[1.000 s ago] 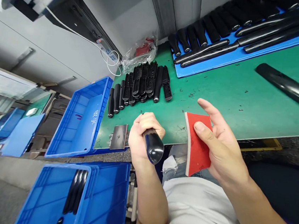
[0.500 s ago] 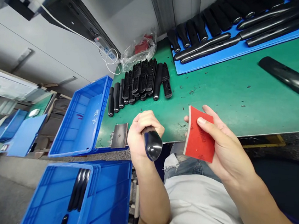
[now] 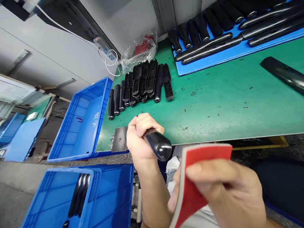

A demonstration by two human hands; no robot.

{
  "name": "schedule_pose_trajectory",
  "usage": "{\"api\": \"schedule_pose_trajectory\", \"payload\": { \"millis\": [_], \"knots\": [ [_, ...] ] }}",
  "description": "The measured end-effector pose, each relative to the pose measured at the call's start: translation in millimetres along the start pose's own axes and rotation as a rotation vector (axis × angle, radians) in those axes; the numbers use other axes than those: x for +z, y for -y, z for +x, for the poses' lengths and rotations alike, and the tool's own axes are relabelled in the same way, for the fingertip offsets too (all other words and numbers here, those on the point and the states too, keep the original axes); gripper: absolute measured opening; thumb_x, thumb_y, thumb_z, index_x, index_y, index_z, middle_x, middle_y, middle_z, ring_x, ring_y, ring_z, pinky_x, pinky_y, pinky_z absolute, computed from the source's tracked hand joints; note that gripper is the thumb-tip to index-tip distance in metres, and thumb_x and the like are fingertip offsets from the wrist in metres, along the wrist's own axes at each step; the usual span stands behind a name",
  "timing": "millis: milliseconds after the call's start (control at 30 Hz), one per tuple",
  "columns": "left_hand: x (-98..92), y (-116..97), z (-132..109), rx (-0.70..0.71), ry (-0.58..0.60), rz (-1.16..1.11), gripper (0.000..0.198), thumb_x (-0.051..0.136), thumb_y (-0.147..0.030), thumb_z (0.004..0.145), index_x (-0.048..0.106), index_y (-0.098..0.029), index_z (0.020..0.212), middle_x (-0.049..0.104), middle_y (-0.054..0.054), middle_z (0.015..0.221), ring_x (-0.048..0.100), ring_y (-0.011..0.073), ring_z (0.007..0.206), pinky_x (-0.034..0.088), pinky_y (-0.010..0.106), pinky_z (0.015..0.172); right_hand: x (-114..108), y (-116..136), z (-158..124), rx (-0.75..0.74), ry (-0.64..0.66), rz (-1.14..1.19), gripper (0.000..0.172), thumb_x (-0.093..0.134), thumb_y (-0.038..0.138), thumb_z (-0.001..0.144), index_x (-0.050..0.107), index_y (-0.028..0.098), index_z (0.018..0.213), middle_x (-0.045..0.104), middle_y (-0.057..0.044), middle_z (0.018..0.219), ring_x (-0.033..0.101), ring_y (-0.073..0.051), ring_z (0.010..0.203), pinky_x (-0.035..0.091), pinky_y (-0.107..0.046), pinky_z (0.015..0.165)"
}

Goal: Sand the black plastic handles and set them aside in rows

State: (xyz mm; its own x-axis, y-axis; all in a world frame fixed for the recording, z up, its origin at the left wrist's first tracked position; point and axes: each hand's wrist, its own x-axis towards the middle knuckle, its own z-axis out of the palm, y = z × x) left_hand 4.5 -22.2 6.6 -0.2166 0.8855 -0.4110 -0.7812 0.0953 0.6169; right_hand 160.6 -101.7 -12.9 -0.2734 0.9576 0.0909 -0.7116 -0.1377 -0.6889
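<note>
The left hand [image 3: 138, 138] stays closed around the black handle [image 3: 158, 146] at the near edge of the green table [image 3: 224, 100], just beside a metal plate [image 3: 119, 139]. The handle's rounded end now tips further right than half a second ago. The right hand [image 3: 230, 200] has drawn back from the table edge toward the body, thumb and fingers pinching the red sanding pad [image 3: 191, 190], which now bends and sits lower, below the handle.
</note>
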Motion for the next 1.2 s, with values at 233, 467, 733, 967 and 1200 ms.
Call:
{"api": "schedule_pose_trajectory", "payload": {
  "millis": [233,467,733,967,1200],
  "knots": [
    [-18.8,-6.7,12.9,0.156,0.292,-0.269,0.044,0.042,0.011,0.081,0.018,-0.023,0.067,0.04,-0.012,0.047,0.038,-0.0013,0.037,0.032,0.001,0.042,-29.1,-17.6,34.8,-0.083,-0.324,-0.268,0.012,0.078,0.029,0.096,0.084,0.033,0.105,0.082,0.002,0.111,0.079,-0.018,0.094,0.065,-0.021,0.073],
    [-29.8,-19.9,15.3,0.211,0.368,-0.219,0.051,0.052,0.012,0.078,0.018,-0.023,0.064,0.044,-0.011,0.048,0.039,-0.0007,0.038,0.037,0.001,0.042,-14.9,-22.6,32.1,-0.067,-0.091,-0.178,0.015,0.079,0.034,0.095,0.084,0.032,0.109,0.082,-0.002,0.108,0.078,-0.022,0.099,0.066,-0.03,0.083],
    [-34.8,-29.2,10.7,0.307,0.351,-0.029,0.045,0.052,0.009,0.086,0.025,-0.02,0.065,0.042,-0.012,0.052,0.029,-0.002,0.039,0.031,-0.002,0.044,-15.4,-40.3,31.3,0.035,-0.167,-0.196,0.021,0.076,0.038,0.096,0.082,0.031,0.115,0.079,-0.003,0.081,0.078,-0.023,0.089,0.066,-0.03,0.073],
    [-35.5,-31.4,10.1,0.443,0.271,0.241,0.04,0.051,0.003,0.086,0.028,-0.02,0.062,0.025,-0.012,0.054,0.01,0.0032,0.041,0.03,0.004,0.042,-7.0,-35.0,21.1,0.065,-0.104,-0.109,0.019,0.072,0.037,0.1,0.081,0.036,0.118,0.078,0.0,0.077,0.073,-0.014,0.059,0.062,-0.024,0.06],
    [-46.4,-30.0,13.8,0.396,0.279,0.086,0.039,0.048,0.004,0.089,0.029,-0.02,0.065,0.035,-0.011,0.055,0.023,0.001,0.041,0.032,0.0,0.046,-4.3,-33.7,17.6,0.075,-0.075,-0.07,0.02,0.073,0.034,0.1,0.081,0.034,0.118,0.079,-0.001,0.082,0.074,-0.014,0.061,0.062,-0.023,0.059]
  ]
}}
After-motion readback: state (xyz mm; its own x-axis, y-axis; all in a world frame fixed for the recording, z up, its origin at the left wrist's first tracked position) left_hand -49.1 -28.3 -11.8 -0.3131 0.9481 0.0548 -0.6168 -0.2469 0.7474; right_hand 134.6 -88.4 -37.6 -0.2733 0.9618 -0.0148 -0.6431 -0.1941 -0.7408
